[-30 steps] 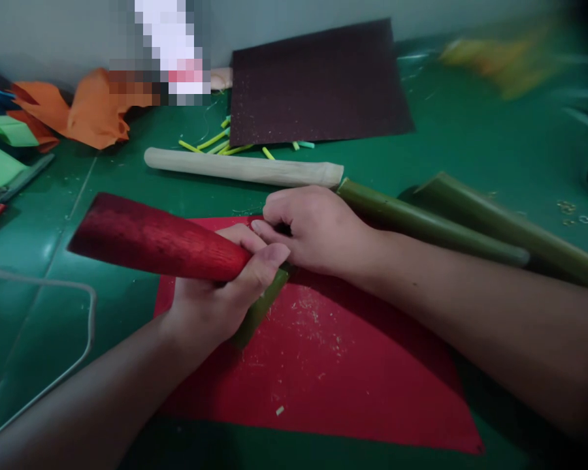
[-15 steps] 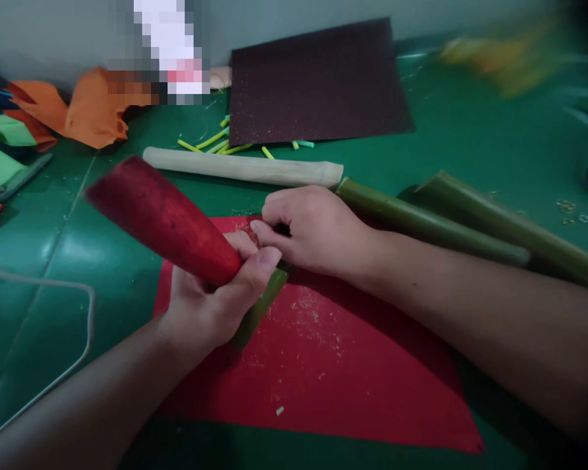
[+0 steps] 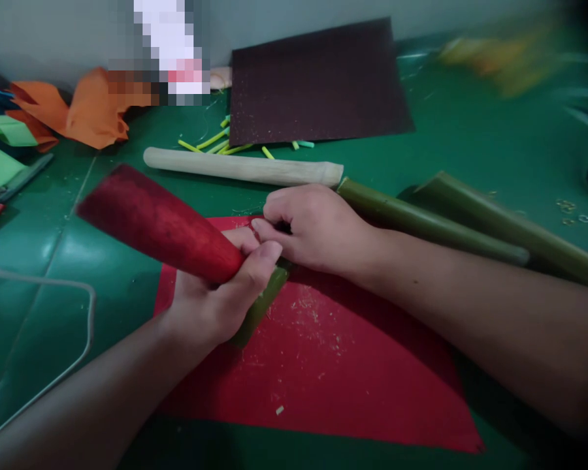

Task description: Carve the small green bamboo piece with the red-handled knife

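Observation:
My left hand [image 3: 215,294] is wrapped round the narrow end of a dark red tapered piece [image 3: 157,222] that points up and to the left. The same hand also presses a short green strip [image 3: 262,303] against it. My right hand [image 3: 313,228] is closed in a pinch at the red piece's end, fingertips meeting my left thumb; what it pinches is hidden. Both hands hover over a red sheet [image 3: 333,365] dusted with shavings on the green table [image 3: 470,143].
A pale wooden stick [image 3: 240,168] lies behind the hands. Two long green stalks [image 3: 436,222] run off to the right. A dark brown sheet [image 3: 318,81] lies at the back, orange and green paper scraps [image 3: 93,111] at the far left, a grey cord [image 3: 85,326] near left.
The red piece's wide end swung up and away, then dropped back a little towards the left. My right hand and the things on the table stayed put.

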`<control>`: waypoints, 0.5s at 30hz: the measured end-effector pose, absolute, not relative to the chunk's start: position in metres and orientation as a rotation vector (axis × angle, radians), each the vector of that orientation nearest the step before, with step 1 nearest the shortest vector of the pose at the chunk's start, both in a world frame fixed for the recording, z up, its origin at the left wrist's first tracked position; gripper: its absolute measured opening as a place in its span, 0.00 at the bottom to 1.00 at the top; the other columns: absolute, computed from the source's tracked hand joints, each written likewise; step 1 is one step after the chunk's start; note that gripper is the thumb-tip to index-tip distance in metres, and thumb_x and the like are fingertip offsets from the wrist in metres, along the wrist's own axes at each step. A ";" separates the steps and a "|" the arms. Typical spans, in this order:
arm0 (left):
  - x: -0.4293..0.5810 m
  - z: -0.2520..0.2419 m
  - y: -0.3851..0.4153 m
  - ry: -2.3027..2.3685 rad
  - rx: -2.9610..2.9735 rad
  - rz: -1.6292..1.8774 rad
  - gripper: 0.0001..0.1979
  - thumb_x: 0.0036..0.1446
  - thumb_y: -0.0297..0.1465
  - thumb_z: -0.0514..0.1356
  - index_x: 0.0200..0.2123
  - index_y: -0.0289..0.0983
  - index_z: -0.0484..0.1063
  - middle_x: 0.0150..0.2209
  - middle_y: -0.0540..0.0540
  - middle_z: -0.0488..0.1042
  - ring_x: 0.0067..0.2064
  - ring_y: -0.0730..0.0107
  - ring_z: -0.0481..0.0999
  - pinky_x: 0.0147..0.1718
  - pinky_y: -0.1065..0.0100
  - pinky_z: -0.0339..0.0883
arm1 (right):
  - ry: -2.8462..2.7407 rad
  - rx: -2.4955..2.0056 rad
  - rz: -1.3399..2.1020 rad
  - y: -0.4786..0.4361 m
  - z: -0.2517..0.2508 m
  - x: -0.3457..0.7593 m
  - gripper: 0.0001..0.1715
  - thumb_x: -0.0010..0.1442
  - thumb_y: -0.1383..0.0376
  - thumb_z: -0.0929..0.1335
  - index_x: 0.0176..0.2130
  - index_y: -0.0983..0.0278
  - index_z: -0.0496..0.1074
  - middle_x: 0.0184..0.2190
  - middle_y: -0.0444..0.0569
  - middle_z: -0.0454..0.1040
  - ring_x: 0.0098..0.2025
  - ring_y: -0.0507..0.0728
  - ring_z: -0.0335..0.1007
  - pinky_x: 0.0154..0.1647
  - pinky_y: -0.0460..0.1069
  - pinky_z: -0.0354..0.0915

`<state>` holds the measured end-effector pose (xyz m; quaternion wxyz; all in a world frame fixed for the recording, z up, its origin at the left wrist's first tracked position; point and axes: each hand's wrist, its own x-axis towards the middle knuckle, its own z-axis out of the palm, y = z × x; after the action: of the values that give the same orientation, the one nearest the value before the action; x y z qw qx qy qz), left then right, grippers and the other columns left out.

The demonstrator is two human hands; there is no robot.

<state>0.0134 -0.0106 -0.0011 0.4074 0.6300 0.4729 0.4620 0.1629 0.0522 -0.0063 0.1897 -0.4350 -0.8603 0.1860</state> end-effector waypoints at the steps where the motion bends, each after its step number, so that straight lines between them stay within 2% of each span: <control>1: 0.011 -0.001 -0.011 1.163 1.620 1.128 0.18 0.57 0.27 0.57 0.15 0.37 0.62 0.16 0.53 0.61 0.18 0.79 0.58 0.16 0.73 0.58 | -2.415 -1.224 0.521 0.052 -0.006 0.163 0.22 0.62 0.61 0.63 0.19 0.64 0.60 0.20 0.41 0.60 0.24 0.48 0.50 0.28 0.49 0.44; 6: 0.005 -0.003 -0.013 1.073 1.619 1.082 0.20 0.60 0.27 0.56 0.15 0.36 0.58 0.15 0.53 0.57 0.18 0.79 0.57 0.17 0.73 0.56 | -2.427 -1.251 0.522 0.051 -0.004 0.162 0.21 0.62 0.62 0.63 0.19 0.64 0.62 0.20 0.42 0.61 0.25 0.49 0.50 0.28 0.49 0.45; 11: 0.015 -0.001 -0.013 1.212 1.525 1.270 0.13 0.53 0.24 0.60 0.18 0.38 0.67 0.18 0.54 0.65 0.17 0.81 0.58 0.15 0.73 0.55 | -2.430 -1.248 0.510 0.051 -0.004 0.161 0.22 0.63 0.62 0.63 0.19 0.64 0.61 0.20 0.42 0.61 0.25 0.49 0.51 0.28 0.49 0.46; 15: 0.020 0.002 -0.012 1.201 1.543 1.318 0.13 0.50 0.22 0.61 0.17 0.38 0.67 0.17 0.55 0.66 0.16 0.82 0.58 0.15 0.73 0.56 | -2.442 -1.243 0.520 0.050 -0.003 0.161 0.22 0.63 0.61 0.63 0.19 0.63 0.60 0.20 0.42 0.61 0.25 0.49 0.51 0.28 0.49 0.46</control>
<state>0.0204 -0.0117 0.0021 0.3820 0.6047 0.4708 0.5166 0.1612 0.0502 -0.0033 0.1753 -0.4389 -0.8619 0.1837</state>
